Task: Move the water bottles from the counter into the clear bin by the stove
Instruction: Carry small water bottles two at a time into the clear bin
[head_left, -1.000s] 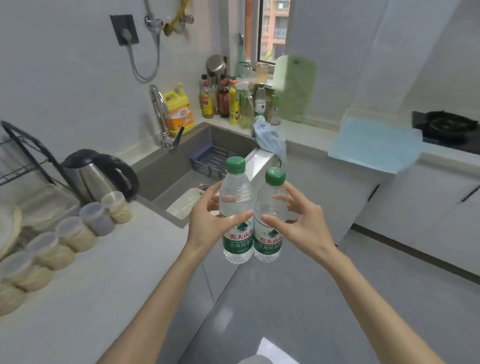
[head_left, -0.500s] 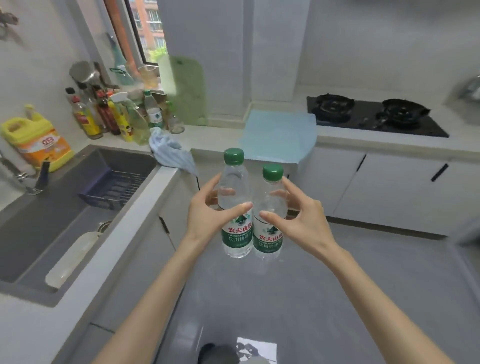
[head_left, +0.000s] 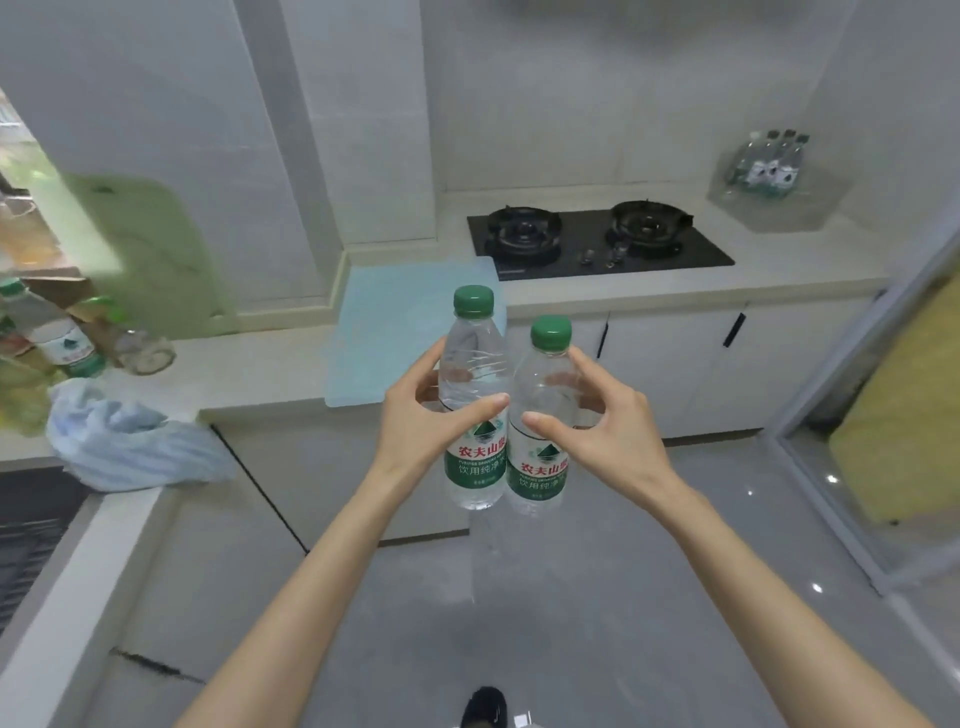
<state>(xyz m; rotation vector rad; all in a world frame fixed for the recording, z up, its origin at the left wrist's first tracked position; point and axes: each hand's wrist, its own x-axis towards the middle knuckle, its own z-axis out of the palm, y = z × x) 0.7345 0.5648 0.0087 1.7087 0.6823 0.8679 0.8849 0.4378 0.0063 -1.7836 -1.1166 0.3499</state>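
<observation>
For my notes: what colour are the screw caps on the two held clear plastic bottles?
Both screw caps are green, seen in the head view.

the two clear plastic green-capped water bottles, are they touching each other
Touching. In the head view the left hand holds the left bottle, the right hand the right bottle; their green labels meet with no gap.

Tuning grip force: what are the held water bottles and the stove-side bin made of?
The left water bottle and right water bottle: thin clear plastic, likely PET; see-through walls, glossy green labels. The clear bin: transparent plastic, probably rigid; bottles inside show through.
</observation>
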